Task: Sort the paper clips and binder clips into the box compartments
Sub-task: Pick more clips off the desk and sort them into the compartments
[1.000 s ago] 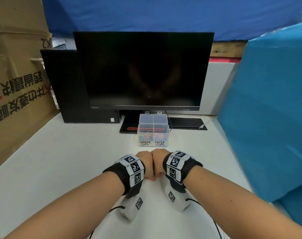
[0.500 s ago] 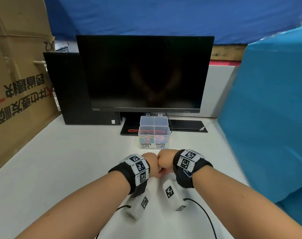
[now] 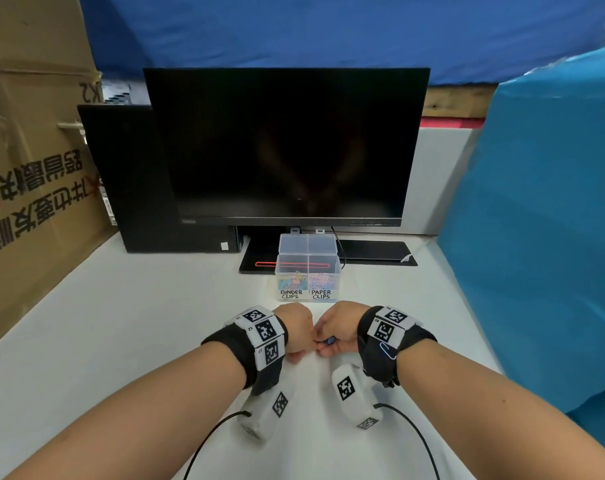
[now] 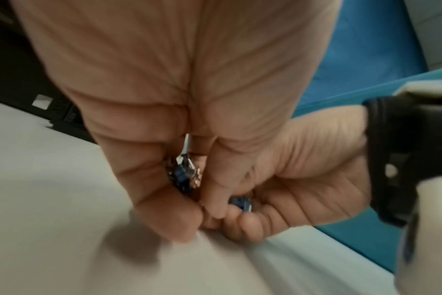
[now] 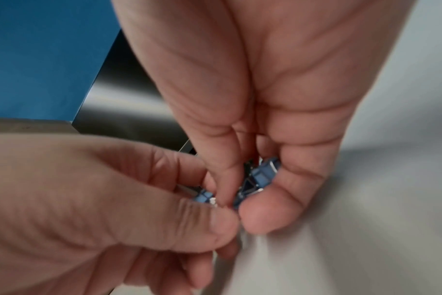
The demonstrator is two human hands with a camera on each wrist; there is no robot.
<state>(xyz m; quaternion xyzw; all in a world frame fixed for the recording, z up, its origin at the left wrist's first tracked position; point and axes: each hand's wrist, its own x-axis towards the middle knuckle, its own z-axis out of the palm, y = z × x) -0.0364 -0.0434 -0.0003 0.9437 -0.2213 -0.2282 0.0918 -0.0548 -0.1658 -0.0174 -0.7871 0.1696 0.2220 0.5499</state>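
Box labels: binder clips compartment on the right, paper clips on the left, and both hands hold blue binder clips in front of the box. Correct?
Not quite. In the head view the box has BINDER CLIPS on the left and PAPER CLIPS on the right. The rest holds: left hand and right hand hold blue binder clips in front of it.

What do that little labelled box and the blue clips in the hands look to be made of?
The box looks like clear, glossy hard plastic: its contents and the monitor stand show through its walls. The blue clips, pinched by the left hand and right hand, seem painted metal with shiny silvery wire handles, though blurred.
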